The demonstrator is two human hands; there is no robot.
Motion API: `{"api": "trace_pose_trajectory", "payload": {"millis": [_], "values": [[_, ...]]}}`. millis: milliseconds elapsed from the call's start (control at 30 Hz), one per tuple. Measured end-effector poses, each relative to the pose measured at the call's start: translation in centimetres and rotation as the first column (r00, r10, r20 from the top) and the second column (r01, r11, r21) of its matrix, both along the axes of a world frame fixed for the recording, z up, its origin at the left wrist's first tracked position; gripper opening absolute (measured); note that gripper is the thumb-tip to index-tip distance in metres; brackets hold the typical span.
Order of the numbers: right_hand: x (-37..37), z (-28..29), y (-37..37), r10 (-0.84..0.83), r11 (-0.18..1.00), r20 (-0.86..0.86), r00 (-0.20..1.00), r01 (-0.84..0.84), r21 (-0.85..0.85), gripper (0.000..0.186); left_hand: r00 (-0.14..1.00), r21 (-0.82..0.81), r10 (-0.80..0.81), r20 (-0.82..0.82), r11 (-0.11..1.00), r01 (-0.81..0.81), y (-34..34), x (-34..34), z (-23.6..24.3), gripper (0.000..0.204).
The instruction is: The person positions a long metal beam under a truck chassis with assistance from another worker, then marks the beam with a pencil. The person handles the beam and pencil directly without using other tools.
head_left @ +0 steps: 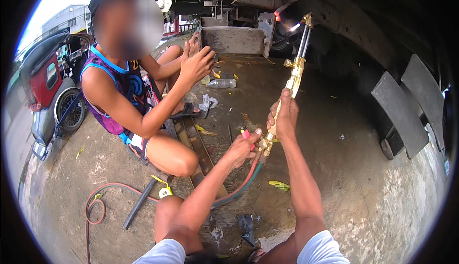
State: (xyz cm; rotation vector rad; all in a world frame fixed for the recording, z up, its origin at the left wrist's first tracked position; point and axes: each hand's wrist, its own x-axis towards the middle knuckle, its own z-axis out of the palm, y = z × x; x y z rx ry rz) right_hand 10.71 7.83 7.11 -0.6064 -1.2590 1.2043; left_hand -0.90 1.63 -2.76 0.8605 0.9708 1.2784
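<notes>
Wrapped firmly round the brass cutting torch [297,70], my right hand [285,118] holds it slanting upward, its flame near the right edge of the steel bracket [267,29]. My left hand [239,150] grips a pink object [245,133] beside the torch's valve knob [263,144]. Left of the metal strip's edge [195,156], a yellow tape measure [165,192] bears a label too small to read.

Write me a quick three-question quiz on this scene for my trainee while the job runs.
1. Which of the person's hands grips the long, brass-coloured metal torch higher up, nearer its tip?
2. True or false: a small, bright white flame shows at the torch's tip.
3. The clear, cylindrical plastic bottle is: A) standing upright; B) lying on its side; C) hanging from the torch.

Key: 1. The right hand; 2. True; 3. B.
</notes>
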Motion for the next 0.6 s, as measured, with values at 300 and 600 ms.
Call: {"api": "trace_pose_trajectory", "payload": {"millis": [300,600], "values": [[3.0,-0.1,0.3,-0.049,0.995,-0.057,0.997,0.044,-0.093,0.051,0.986,0.004,-0.169,0.006,0.986,0.169,0.6,1.6,0.0,0.042],[3.9,-0.8,0.4,-0.061,0.978,-0.054,0.997,0.049,-0.204,0.054,0.976,0.02,-0.219,-0.012,0.976,0.219,0.7,2.4,-0.7,0.046]]}}
